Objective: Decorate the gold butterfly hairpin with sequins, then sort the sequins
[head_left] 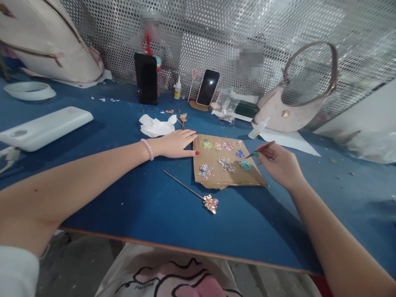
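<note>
A piece of brown cardboard (227,173) lies on the blue table (148,206), with several small heaps of coloured rhinestones (227,164) on it. My left hand (176,143) rests flat on the table with fingers stretched out, touching the cardboard's left edge; a pink bead bracelet is on the wrist. My right hand (278,163) pinches a thin pick-up stick (260,149) whose tip points at the blue and teal heaps. A gold hair stick with a flower ornament (210,203) lies on the table in front of the cardboard.
Behind the cardboard are crumpled white tissue (156,126), a second gold ornament (183,118), two upright phones (146,78) (208,87), glue bottles (177,88), plastic bags and a beige handbag (291,111). A white power bank (45,128) and tape roll (29,90) lie far left. A perforated metal screen backs the table.
</note>
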Demonstrator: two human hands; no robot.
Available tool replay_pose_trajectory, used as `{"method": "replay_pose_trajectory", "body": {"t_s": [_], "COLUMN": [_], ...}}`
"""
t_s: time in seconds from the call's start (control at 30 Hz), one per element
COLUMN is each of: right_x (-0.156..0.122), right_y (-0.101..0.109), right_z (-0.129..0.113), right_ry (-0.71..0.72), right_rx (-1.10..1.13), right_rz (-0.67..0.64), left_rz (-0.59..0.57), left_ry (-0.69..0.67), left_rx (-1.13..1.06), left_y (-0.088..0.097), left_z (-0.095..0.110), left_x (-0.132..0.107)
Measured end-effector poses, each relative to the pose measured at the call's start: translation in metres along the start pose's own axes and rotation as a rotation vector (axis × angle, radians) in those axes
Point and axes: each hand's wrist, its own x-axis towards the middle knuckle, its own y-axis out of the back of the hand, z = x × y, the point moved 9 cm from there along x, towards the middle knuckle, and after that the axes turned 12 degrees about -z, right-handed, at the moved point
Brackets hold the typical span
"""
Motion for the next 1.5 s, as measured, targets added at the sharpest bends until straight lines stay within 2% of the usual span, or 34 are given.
{"method": "replay_pose_trajectory", "body": {"t_s": [0.17, 0.37, 0.77, 0.93, 1.07, 1.13, 1.27, 1.37, 1.5], "right_x": [0.001, 0.002, 0.002, 0.0, -0.009, -0.017, -0.031, -0.034, -0.032], "right_y": [-0.004, -0.001, -0.006, -0.002, -0.009, -0.022, -0.052, -0.063, -0.068], "right_z": [0.002, 0.005, 0.002, 0.0, -0.023, -0.043, -0.081, -0.091, -0.094], "right_ry": [-0.008, -0.026, 0.01, 0.014, 0.056, 0.104, 0.185, 0.188, 0.183], "right_rx": [-0.001, 0.006, 0.018, 0.032, 0.148, 0.178, 0.087, 0.075, 0.085], "right_rz": [-0.008, 0.042, 0.018, 0.066, 0.086, 0.038, -0.111, -0.16, -0.147], "left_rz": [-0.005, -0.018, 0.004, 0.011, 0.013, 0.012, 0.015, 0.021, 0.034], "left_ry": [-0.006, 0.004, -0.007, -0.008, -0.008, -0.006, -0.005, -0.005, -0.014], "left_rx": [0.014, 0.018, 0.023, 0.019, 0.011, 0.005, -0.002, 0.008, 0.03], "left_y": [0.001, 0.0, 0.001, 0.001, -0.001, -0.001, -0.001, -0.001, -0.003], "left_z": [0.002, 0.002, 0.002, 0.001, 0.0, 0.0, 0.0, -0.001, -0.003], "left_x": [0.0, -0.001, 0.0, 0.0, 0.001, 0.001, 0.0, 0.001, 0.003]}}
